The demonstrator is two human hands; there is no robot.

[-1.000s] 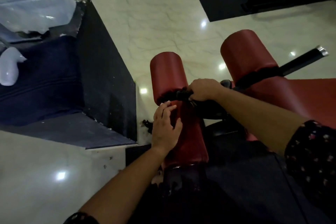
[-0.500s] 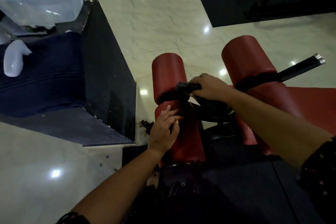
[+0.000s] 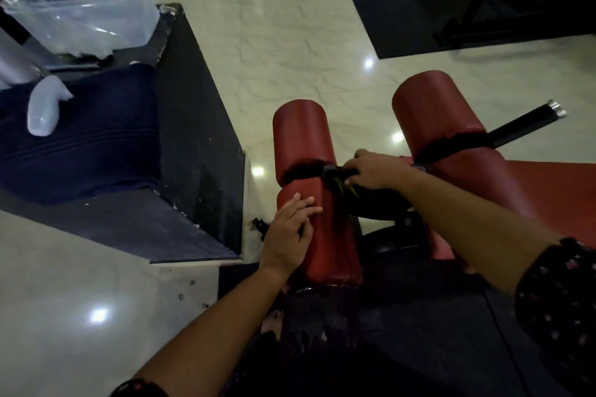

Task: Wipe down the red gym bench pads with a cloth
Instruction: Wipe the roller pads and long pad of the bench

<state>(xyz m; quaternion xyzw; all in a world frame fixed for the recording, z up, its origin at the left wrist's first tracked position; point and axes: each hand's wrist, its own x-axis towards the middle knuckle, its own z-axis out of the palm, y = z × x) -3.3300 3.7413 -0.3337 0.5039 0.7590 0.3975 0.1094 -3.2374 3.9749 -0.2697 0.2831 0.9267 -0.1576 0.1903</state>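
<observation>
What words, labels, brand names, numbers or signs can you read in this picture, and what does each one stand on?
No text can be read anywhere in this view.
The red pads are plain, with no lettering.
The clear plastic tub shows no label.
The patterned sleeve has spots only, not letters.
The dark cloth gripped by the right hand is too dim to show any tag.
</observation>
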